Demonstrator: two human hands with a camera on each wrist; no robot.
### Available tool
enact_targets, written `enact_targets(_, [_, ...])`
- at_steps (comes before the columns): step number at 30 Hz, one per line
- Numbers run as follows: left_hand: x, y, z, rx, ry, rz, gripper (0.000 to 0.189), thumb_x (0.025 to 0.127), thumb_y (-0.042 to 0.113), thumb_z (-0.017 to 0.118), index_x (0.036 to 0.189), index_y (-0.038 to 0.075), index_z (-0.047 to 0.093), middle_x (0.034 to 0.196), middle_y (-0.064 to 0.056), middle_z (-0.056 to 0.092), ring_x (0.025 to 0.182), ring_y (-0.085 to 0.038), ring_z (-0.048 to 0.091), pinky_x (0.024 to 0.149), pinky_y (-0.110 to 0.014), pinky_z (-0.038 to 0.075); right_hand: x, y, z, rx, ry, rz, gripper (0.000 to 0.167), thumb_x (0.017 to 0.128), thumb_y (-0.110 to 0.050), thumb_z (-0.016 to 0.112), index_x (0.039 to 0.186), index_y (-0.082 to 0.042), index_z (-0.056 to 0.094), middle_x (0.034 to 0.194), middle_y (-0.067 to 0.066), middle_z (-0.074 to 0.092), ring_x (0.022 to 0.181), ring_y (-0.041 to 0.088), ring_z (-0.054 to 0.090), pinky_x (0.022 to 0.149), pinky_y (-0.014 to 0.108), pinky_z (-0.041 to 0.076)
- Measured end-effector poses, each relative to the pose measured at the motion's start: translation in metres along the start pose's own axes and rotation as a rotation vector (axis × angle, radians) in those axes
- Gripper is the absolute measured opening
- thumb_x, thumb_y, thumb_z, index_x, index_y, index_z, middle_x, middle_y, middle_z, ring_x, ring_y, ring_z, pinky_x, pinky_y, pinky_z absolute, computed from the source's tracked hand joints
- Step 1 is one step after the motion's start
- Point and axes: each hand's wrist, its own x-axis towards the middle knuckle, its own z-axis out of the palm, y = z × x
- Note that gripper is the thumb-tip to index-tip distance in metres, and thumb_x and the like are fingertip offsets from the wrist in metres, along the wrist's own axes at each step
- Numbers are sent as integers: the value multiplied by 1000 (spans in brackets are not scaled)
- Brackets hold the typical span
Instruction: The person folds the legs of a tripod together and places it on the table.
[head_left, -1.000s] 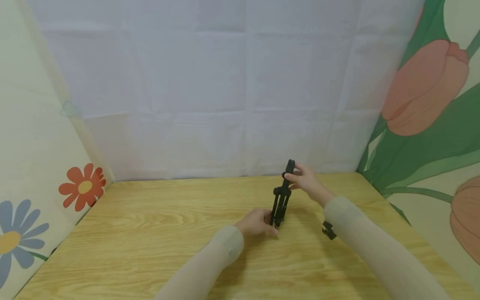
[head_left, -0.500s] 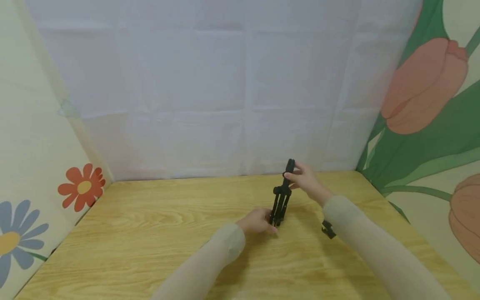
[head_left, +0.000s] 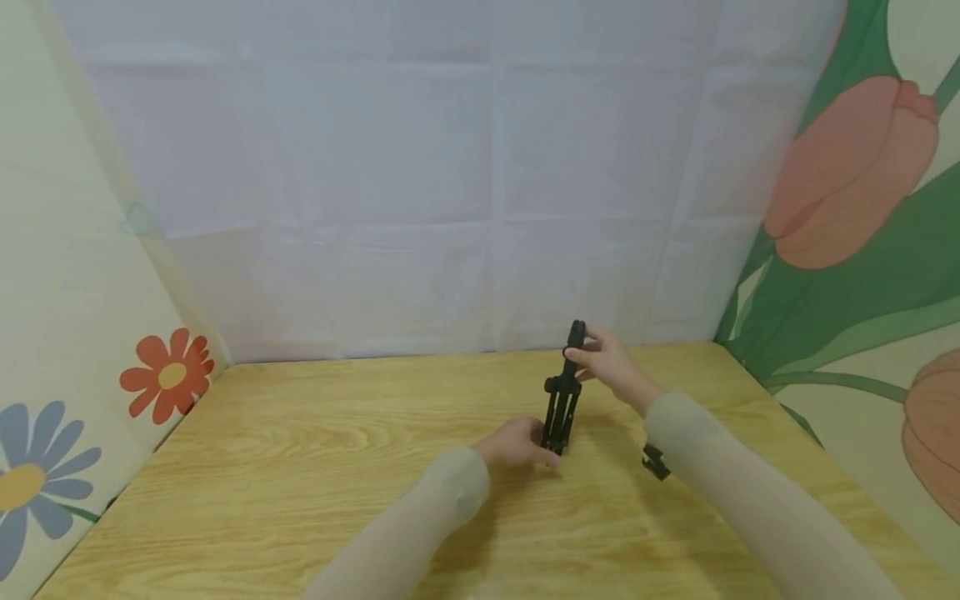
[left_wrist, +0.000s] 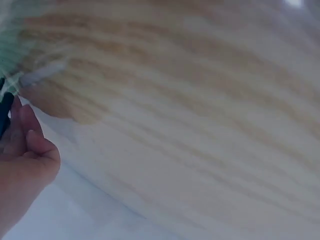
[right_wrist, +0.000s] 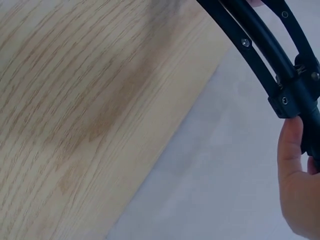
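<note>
A black mini tripod (head_left: 559,408) with its legs folded together stands slightly tilted over the table, its top leaning right and away. My right hand (head_left: 609,363) grips its upper column, thumb on the near side. In the right wrist view the right hand (right_wrist: 302,180) has its thumb just below the tripod's collar (right_wrist: 295,97). Down at the leg ends, my left hand (head_left: 517,443) holds the feet between thumb and fingers. Only a bit of a dark leg (left_wrist: 6,110) shows by the left hand (left_wrist: 30,145) in the left wrist view.
A small black clamp-like piece (head_left: 655,462) lies on the wooden table (head_left: 337,467), partly beside my right sleeve (head_left: 712,458). White cloth (head_left: 375,183) hangs behind the table's back edge. Flower-printed panels (head_left: 847,175) stand at both sides.
The tripod has turned a little and its top has shifted slightly left, together with my right hand. My left hand stays at the leg ends, its thumb slightly farther right.
</note>
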Motion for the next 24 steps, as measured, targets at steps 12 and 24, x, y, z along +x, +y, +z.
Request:
enact_targets(12, [4, 5, 11, 28, 95, 7, 21, 86, 18, 75, 100, 4, 68, 91, -4, 69, 92, -21, 62, 88, -43, 49, 1, 0, -3, -18, -4, -20, 52, 99, -4, 54, 145, 8, 33, 120, 37, 56, 90, 30, 66, 77, 40, 56])
enact_targets(24, [-4, 8, 9, 103, 69, -17, 34, 82, 25, 79, 104, 4, 64, 84, -2, 65, 78, -17, 61, 79, -37, 50, 1, 2, -1, -28, 6, -6, 50, 99, -4, 54, 143, 10, 36, 116, 36, 58, 85, 27, 66, 72, 37, 57])
